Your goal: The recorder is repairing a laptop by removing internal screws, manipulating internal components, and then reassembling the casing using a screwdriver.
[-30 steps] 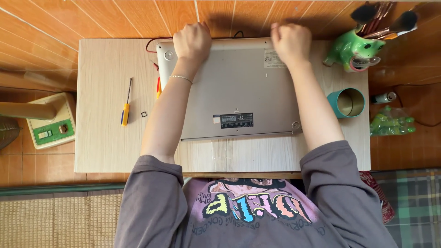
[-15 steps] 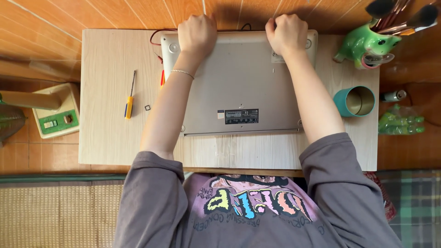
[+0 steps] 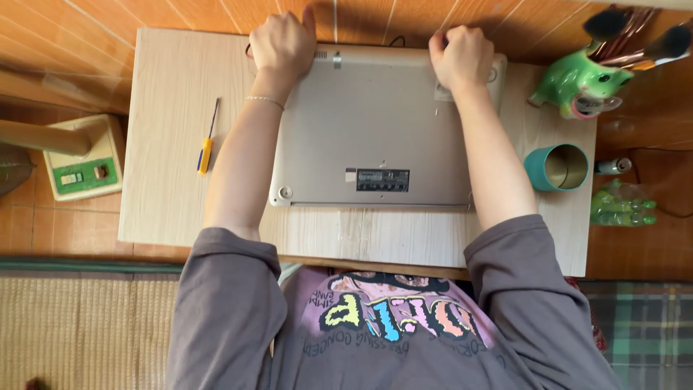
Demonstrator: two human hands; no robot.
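A silver laptop lies upside down on a low pale wooden table, its underside with a dark label facing up. My left hand grips the laptop's far left corner, fingers curled over the back edge. My right hand grips the far right corner the same way. Both forearms reach across the laptop's base.
A yellow-handled screwdriver lies on the table to the left. A teal cup and a green frog-shaped brush holder stand at the right. A green-and-cream box sits on the floor left; green plastic lies right.
The view has shifted, so the table and laptop sit a little lower and larger in the picture. Both hands stay clenched on the laptop's far corners.
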